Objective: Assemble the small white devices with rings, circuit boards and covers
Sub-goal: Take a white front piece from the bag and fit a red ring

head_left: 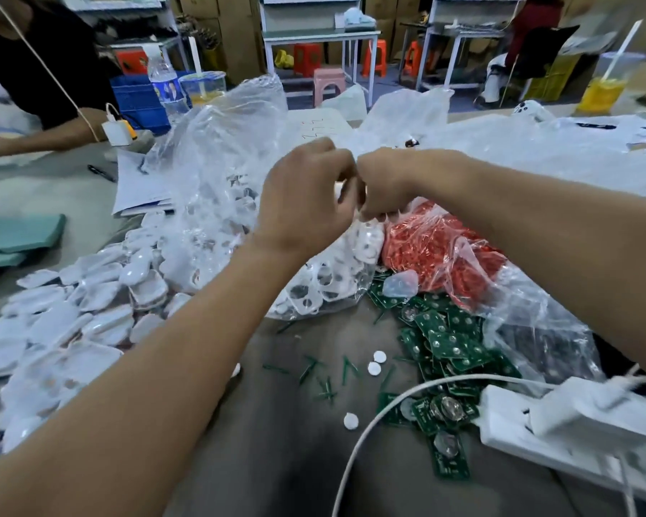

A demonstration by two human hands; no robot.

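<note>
the grey worktable [284,434] carries everything. as landmark i take the pile of green rectangular circuit boards [452,345], which lies on the table at the lower right of the middle.

to the left of the boards, across the table, a wide heap of white glossy plastic covers [71,322] spreads to the left edge. just left of and above the boards is a clear plastic bag of white device shells with round holes [321,285]. directly above the boards, touching them, lies a clear bag filled with small red rings [429,248]. below and right of the boards sits a white power strip [560,423] with a white adapter plugged in, and a white cable [366,434] curves from it across the lowest boards. just left of the boards, on bare table, lie thin green strips [347,367] and three small white round discs [374,368].

above the boards, over the two bags, the left hand [306,195] and the right hand [388,184] meet in the air, knuckles touching. the fingers of both hands are curled inward and seem to pinch a small white piece [339,188] between them; it is mostly hidden and blurred, so i cannot tell which part it is.

far above and left of the boards stands a clear plastic water bottle [163,80].
</note>
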